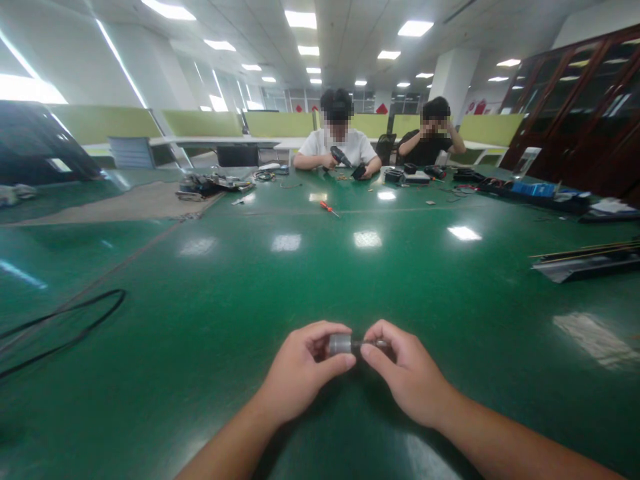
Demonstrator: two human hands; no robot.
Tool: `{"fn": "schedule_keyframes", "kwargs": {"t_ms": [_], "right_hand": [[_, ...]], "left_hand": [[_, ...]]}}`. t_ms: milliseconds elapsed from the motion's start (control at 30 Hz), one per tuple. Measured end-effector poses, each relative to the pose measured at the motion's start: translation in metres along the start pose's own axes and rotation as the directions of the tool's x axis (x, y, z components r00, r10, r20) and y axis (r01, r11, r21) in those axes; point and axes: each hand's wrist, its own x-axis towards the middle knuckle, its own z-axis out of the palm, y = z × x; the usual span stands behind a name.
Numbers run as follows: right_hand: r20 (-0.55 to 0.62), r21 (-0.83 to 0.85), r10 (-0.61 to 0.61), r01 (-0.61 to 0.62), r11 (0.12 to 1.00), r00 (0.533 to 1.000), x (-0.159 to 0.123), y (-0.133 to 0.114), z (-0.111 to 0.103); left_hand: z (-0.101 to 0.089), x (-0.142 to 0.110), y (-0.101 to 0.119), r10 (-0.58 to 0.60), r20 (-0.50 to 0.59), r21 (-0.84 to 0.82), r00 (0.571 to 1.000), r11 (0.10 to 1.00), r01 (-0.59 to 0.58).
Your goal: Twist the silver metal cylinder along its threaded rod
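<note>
A small grey metal cylinder [341,344] with a darker end piece is held just above the green table [310,280], near its front edge. My left hand [300,373] is closed round the cylinder's left part, thumb underneath. My right hand [403,377] pinches the darker right end with thumb and fingers. The two hands meet at the part, both forearms reaching in from the bottom of the view.
A black cable [75,320] loops on the table at left. A red-handled screwdriver [329,208] lies mid-table. Two people sit at the far side among tools and parts [415,177]. A dark tray with rods [585,261] is at right; clutter [210,183] at far left.
</note>
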Motion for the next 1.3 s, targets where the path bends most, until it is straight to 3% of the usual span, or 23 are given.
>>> {"fn": "schedule_keyframes", "kwargs": {"t_ms": [1300], "right_hand": [[0.007, 0.020, -0.011, 0.011, 1.000, 1.000, 0.0008, 0.0043, 0.0000]], "left_hand": [[0.0011, 0.0005, -0.0015, -0.055, -0.022, -0.099, 0.998, 0.994, 0.052]]}}
